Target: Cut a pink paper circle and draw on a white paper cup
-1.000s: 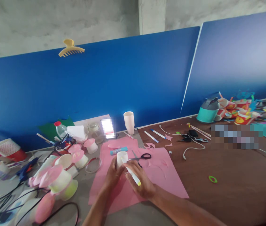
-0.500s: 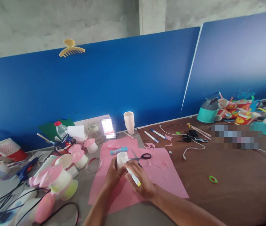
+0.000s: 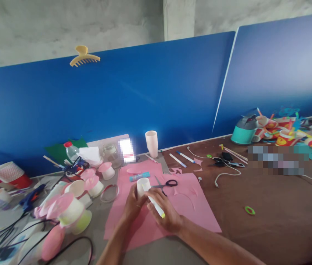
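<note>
A white paper cup (image 3: 143,186) is held over the pink paper (image 3: 156,230), with my left hand (image 3: 132,204) wrapped round its near side. My right hand (image 3: 167,213) is closed on a white marker (image 3: 156,206) with a yellow end pointing toward me; the marker's other end reaches the cup and is hidden by my fingers. Just beyond the hands lie scissors (image 3: 168,184) with black handles and a blue glue stick (image 3: 139,176). A curved cut line shows in the pink paper to the right.
Cups with pink paper tops (image 3: 69,208) and black cables (image 3: 9,232) crowd the left. A stack of white cups (image 3: 151,143) stands by the blue partition (image 3: 133,99). Markers (image 3: 178,160), paper scraps and a white cable (image 3: 230,175) lie at the back right.
Both hands, the cup and the marker stay almost exactly where they were. At the far right edge, a red and yellow cup has shifted slightly.
</note>
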### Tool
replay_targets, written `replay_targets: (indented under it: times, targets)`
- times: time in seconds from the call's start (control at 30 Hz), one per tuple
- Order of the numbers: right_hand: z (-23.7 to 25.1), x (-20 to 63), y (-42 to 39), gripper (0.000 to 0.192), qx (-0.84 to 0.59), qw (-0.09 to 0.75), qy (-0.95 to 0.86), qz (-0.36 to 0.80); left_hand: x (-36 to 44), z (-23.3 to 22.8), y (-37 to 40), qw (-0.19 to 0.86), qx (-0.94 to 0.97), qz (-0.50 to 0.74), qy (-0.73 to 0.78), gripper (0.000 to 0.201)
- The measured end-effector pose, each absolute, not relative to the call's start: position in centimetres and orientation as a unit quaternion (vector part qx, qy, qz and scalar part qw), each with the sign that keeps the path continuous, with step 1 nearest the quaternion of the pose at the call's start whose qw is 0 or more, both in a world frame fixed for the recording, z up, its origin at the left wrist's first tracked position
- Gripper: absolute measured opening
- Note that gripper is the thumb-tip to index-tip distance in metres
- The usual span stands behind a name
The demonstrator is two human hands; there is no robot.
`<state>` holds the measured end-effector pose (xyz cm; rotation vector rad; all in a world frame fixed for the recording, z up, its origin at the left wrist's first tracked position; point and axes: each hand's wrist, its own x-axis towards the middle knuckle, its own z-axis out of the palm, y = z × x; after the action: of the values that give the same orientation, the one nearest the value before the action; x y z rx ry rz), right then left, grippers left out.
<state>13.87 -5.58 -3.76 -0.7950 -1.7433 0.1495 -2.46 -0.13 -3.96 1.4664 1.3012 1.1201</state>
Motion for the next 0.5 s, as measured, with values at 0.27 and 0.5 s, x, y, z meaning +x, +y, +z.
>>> replay_targets:
  times: [0.27,0.5]
  targets:
    - [-3.46,13.87,-5.35,0.032,-0.323,0.582,-0.743,0.069,-2.3,-3.28,-0.34,0.413,0.599,0.432,0.532,0.061]
    - [-3.58,13.79,-5.46,0.032,-0.327,0.582,-0.741,0.074,-2.18,-3.16,-0.36,0.424,0.6,0.426,0.527,0.064]
